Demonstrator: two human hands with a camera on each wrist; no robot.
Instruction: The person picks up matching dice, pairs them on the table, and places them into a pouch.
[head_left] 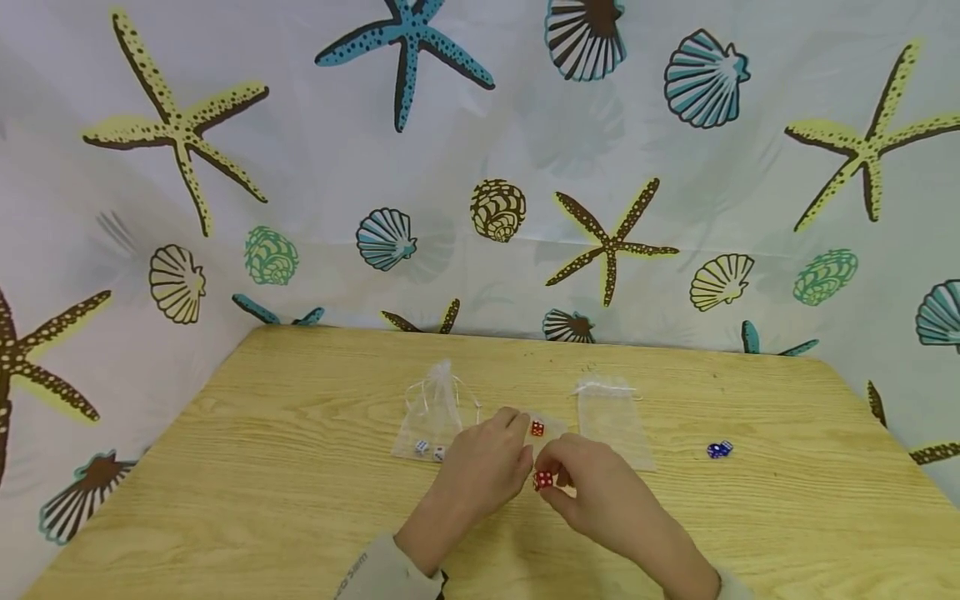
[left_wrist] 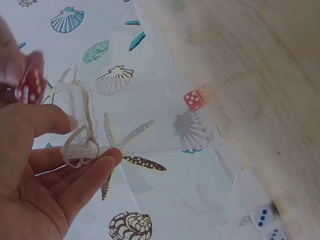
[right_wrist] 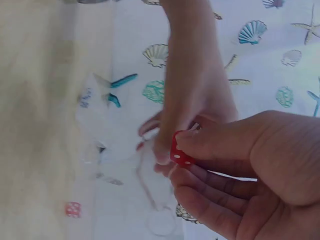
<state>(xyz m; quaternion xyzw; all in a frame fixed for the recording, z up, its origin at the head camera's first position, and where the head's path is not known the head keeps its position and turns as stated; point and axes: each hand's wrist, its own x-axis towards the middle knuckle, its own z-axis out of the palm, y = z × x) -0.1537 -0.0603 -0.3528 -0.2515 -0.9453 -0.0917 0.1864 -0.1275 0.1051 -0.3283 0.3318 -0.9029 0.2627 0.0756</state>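
Observation:
My left hand (head_left: 483, 458) holds a sheer white drawstring bag (left_wrist: 145, 125) near its corded mouth, thumb and fingers on either side of the fabric. At the bag's far end lies a red die (left_wrist: 192, 101) with white dots, seen through the mesh. Between thumb and fingertips, my right hand (head_left: 596, 487) pinches another red die (right_wrist: 179, 148), close beside the left hand and the bag's mouth. Whether a second die sits behind it in those fingers, I cannot tell.
Left of the hands, another sheer bag (head_left: 442, 400) has white dice (head_left: 422, 447) at its bottom. A flat sheer bag (head_left: 611, 421) lies behind the right hand. Blue dice (head_left: 718, 450) sit further right on the wooden table (head_left: 247, 500). A patterned cloth (head_left: 480, 150) hangs around the table.

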